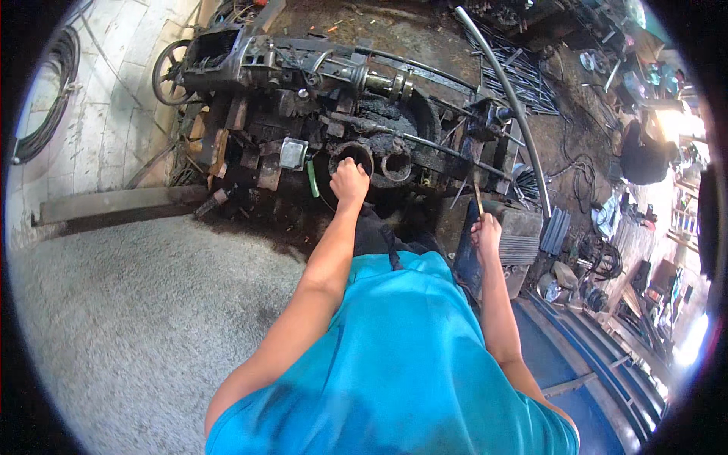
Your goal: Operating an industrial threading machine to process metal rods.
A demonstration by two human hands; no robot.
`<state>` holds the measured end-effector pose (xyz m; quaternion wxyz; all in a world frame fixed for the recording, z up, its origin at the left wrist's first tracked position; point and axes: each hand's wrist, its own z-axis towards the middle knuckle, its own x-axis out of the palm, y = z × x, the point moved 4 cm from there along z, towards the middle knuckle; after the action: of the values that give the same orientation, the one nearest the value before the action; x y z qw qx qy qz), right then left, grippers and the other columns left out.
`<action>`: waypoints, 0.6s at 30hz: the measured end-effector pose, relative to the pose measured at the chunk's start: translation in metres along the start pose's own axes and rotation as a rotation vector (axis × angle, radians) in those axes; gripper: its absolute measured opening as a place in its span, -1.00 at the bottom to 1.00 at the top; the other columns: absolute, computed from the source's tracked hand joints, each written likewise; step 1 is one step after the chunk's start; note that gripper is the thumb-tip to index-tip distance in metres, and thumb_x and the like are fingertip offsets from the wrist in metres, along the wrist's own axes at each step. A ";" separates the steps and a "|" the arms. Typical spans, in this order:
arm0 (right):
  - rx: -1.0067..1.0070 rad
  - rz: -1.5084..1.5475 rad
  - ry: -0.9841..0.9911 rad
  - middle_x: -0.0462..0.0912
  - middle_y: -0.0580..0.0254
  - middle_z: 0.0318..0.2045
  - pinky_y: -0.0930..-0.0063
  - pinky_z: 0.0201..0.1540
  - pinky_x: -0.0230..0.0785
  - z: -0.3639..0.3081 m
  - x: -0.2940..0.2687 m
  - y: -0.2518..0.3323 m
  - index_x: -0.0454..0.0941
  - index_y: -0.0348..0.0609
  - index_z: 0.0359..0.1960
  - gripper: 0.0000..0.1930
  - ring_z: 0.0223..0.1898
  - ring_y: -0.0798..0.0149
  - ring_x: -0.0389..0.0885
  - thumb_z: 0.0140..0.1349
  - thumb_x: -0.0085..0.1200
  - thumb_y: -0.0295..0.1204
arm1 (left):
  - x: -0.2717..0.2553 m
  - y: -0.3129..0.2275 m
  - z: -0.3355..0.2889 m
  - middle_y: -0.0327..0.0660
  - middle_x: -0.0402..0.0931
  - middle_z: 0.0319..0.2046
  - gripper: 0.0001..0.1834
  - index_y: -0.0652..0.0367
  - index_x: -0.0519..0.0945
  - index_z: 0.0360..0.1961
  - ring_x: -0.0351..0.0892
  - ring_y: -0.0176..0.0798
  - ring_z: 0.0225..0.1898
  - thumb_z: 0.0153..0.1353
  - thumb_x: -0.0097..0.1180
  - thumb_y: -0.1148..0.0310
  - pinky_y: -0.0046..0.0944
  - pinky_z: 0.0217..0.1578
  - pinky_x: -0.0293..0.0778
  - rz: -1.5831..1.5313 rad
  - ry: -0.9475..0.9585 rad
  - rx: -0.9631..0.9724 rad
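Note:
My left hand (349, 182) is closed at the near rim of a dark, grimy round metal container (359, 150). What its fingers hold, if anything, is hidden. A second, smaller round opening (395, 164) lies just right of it, with black shavings heaped around. My right hand (486, 232) is wrapped round a slim brownish stick-like tool (478, 199) that points away from me; its exact kind does not show. Ahead of both hands stretches a greasy lathe-like machine (303, 74) with long rods and a handwheel (171, 73) at its left end.
A grey ribbed motor housing (514, 231) sits close by my right hand. A long curved pipe (509, 98) arches over the right side, near a pile of metal rods (523, 82). A green strip (312, 179) and a small metal box (293, 153) lie left of my left hand.

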<state>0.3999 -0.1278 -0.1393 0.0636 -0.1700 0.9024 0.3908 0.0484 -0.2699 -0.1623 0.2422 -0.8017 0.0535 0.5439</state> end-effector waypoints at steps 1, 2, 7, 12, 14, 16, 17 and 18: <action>0.002 0.003 -0.011 0.44 0.27 -0.72 0.52 -0.78 0.05 -0.006 -0.001 -0.001 0.37 -0.14 -0.41 -0.76 -0.83 0.43 0.27 0.33 -0.16 -0.26 | 0.003 0.002 0.002 -0.05 0.57 -0.20 -0.75 0.22 0.55 -0.23 0.63 0.12 -0.18 0.21 0.13 0.24 0.08 -0.20 0.54 0.018 0.025 -0.011; 0.021 0.016 0.004 0.45 0.28 -0.70 0.54 -0.78 0.04 -0.012 -0.002 -0.004 0.38 -0.13 -0.40 -0.76 -0.82 0.44 0.24 0.33 -0.16 -0.25 | 0.005 0.003 0.002 -0.03 0.57 -0.20 -0.75 0.23 0.55 -0.24 0.63 0.12 -0.17 0.23 0.11 0.25 0.08 -0.19 0.55 0.026 0.041 -0.021; 0.086 0.019 0.028 0.47 0.27 -0.70 0.55 -0.77 0.05 -0.024 -0.003 -0.014 0.39 -0.14 -0.38 -0.75 -0.81 0.45 0.29 0.34 -0.20 -0.26 | 0.011 0.006 0.005 -0.03 0.58 -0.20 -0.77 0.24 0.55 -0.24 0.64 0.11 -0.18 0.24 0.11 0.27 0.06 -0.18 0.56 0.060 0.076 -0.023; 0.064 0.048 0.070 0.46 0.27 -0.70 0.57 -0.77 0.05 -0.028 -0.003 -0.019 0.40 -0.13 -0.35 -0.76 -0.80 0.45 0.26 0.36 -0.17 -0.24 | 0.011 0.003 0.006 -0.04 0.60 -0.24 -0.77 0.23 0.56 -0.26 0.64 0.11 -0.21 0.21 0.14 0.27 0.05 -0.19 0.56 0.052 0.007 -0.044; 0.052 0.094 0.137 0.48 0.26 -0.67 0.58 -0.76 0.04 -0.031 -0.002 -0.014 0.39 -0.12 -0.32 -0.77 -0.79 0.45 0.28 0.37 -0.18 -0.25 | 0.011 0.004 0.006 -0.02 0.61 -0.26 -0.77 0.22 0.57 -0.27 0.65 0.11 -0.22 0.18 0.15 0.27 0.04 -0.20 0.57 0.059 -0.005 -0.086; 0.050 0.094 0.170 0.50 0.26 -0.66 0.58 -0.76 0.03 -0.031 -0.002 -0.012 0.38 -0.11 -0.29 -0.80 -0.79 0.46 0.29 0.37 -0.20 -0.28 | 0.011 0.003 0.006 -0.01 0.62 -0.26 -0.78 0.20 0.59 -0.28 0.64 0.10 -0.19 0.17 0.17 0.27 0.05 -0.18 0.55 0.048 0.001 -0.112; 0.047 0.092 0.206 0.51 0.25 -0.65 0.59 -0.77 0.02 -0.032 -0.002 -0.011 0.37 -0.10 -0.26 -0.83 -0.79 0.47 0.30 0.37 -0.22 -0.31 | 0.010 0.003 0.006 0.01 0.63 -0.26 -0.79 0.18 0.60 -0.28 0.64 0.10 -0.16 0.15 0.19 0.27 0.05 -0.16 0.54 0.036 0.004 -0.140; 0.031 0.073 0.224 0.52 0.26 -0.64 0.61 -0.75 0.04 -0.034 -0.002 -0.009 0.36 -0.09 -0.26 -0.85 -0.77 0.48 0.32 0.37 -0.23 -0.33 | 0.013 0.005 0.008 0.03 0.63 -0.26 -0.77 0.19 0.61 -0.28 0.63 0.11 -0.15 0.15 0.20 0.25 0.06 -0.16 0.54 0.028 0.004 -0.159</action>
<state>0.4057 -0.1575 -0.1216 -0.0493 -0.1784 0.9155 0.3573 0.0456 -0.2684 -0.1779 0.1699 -0.8186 0.0218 0.5483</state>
